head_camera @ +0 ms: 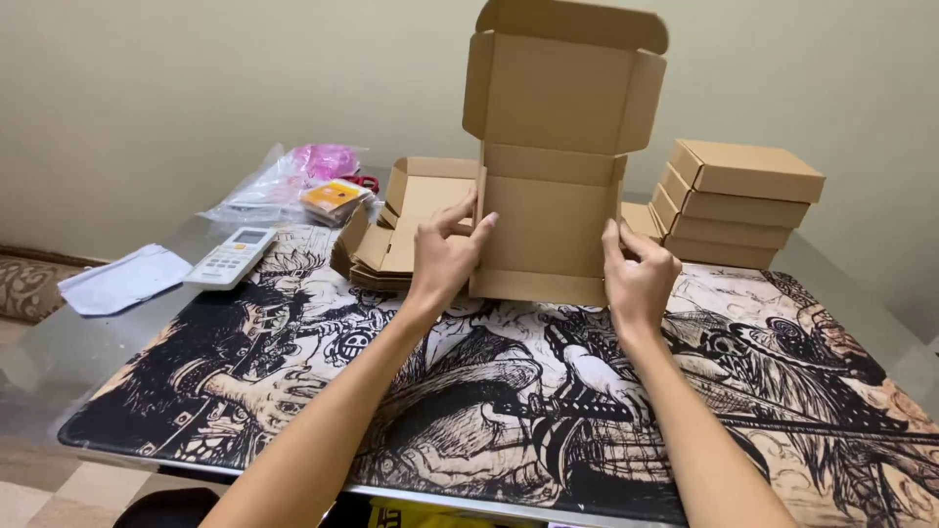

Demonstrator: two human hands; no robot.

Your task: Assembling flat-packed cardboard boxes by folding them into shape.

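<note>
I hold a brown cardboard mailer box (548,225) upright above a printed desk mat (489,411), its lid (562,83) flipped up and open. My left hand (445,256) grips the box's left side wall, fingers folded over its edge. My right hand (638,274) clasps the right side wall. The box's lower edge sits just above the mat.
A pile of flat unfolded boxes (406,230) lies behind my left hand. Several closed boxes are stacked (738,200) at the right. A white remote (231,258), a clear bag with pink and orange items (303,181) and a white pouch (122,279) lie at the left.
</note>
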